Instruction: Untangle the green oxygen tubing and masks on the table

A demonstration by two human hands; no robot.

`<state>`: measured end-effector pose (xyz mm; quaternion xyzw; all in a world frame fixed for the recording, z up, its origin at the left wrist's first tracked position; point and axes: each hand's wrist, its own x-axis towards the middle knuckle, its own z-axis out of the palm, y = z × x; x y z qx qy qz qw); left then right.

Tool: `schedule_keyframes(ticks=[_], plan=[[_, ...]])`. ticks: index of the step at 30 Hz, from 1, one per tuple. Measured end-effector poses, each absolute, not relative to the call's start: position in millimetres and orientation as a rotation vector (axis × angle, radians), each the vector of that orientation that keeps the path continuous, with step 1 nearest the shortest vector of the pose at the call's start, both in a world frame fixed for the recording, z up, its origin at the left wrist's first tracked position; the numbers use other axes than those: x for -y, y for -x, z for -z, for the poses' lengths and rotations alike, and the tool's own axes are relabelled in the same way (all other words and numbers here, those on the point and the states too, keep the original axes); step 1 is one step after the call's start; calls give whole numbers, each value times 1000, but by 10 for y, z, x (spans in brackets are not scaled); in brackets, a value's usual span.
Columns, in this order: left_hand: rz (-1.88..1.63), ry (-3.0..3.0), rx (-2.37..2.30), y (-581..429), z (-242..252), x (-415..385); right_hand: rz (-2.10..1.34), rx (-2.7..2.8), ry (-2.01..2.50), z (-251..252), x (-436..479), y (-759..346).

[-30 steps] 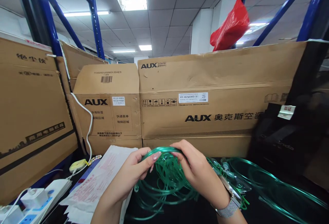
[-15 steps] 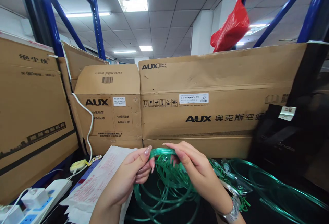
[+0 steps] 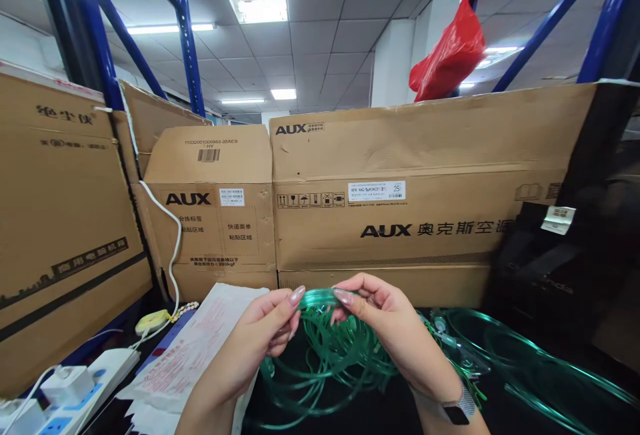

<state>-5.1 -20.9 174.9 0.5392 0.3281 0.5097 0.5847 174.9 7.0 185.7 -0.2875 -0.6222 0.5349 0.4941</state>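
Observation:
A coil of clear green tubing is stretched between my two hands, its strands bundled side by side at the top. My left hand pinches the bundle's left end between thumb and fingers. At the right end, my right hand grips the same bundle with its thumb on the front. Loose loops of the tubing hang and lie below and between the hands, over a dark surface. The wrist of my right arm bears a watch with a silver mesh band.
White printed plastic sheets lie at the left, beside a power strip with plugs. Cardboard boxes stand behind. More green tubing lies at the right, near clear plastic parts. A red bag hangs above.
My right hand has rolled and closed its thumb onto the bundle, shifting slightly right, and the watch face now shows. My left hand has moved slightly right. The hanging loops have shifted.

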Motion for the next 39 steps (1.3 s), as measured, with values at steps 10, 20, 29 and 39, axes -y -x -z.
schedule_keyframes(ticks=[10, 20, 29, 39], plan=[[-1322, -1152, -785, 111, -1768, 208, -932, 1490, 728, -1854, -50, -1886], [-1360, -1160, -737, 118, -1777, 237, -477, 1837, 907, -1839, -38, -1978], [-1273, -1148, -724, 57, -1800, 240, -76, 2178, 818, -1791, 40, -1767], [-1182, -1154, -688, 44, -1783, 244, -253, 2131, 781, -1729, -32, -1721]])
